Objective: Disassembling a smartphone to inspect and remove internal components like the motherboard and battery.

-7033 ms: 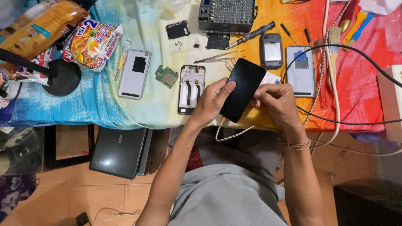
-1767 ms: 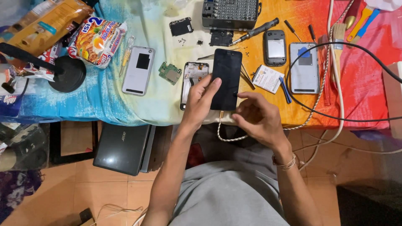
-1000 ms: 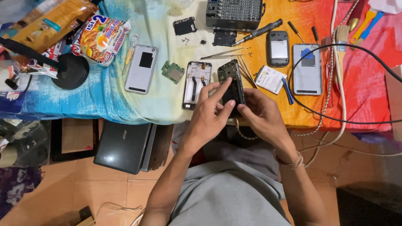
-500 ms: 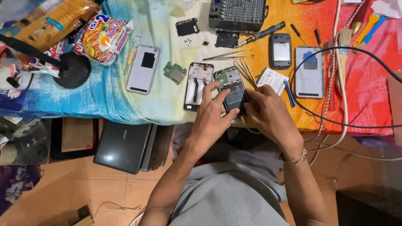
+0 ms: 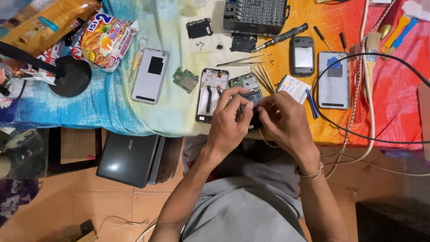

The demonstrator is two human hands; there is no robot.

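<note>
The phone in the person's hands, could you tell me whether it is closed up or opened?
Opened: the phone shows its green circuit board, with no back cover on.

Both forearms reach forward and converge, the left hand (image 5: 229, 123) and right hand (image 5: 282, 121) meeting fingertip to fingertip. Fingers of both curl inward, pinching. A thread band circles the right wrist.

Grey shirt, thread bracelet (image 5: 312, 172), bare forearms
</note>
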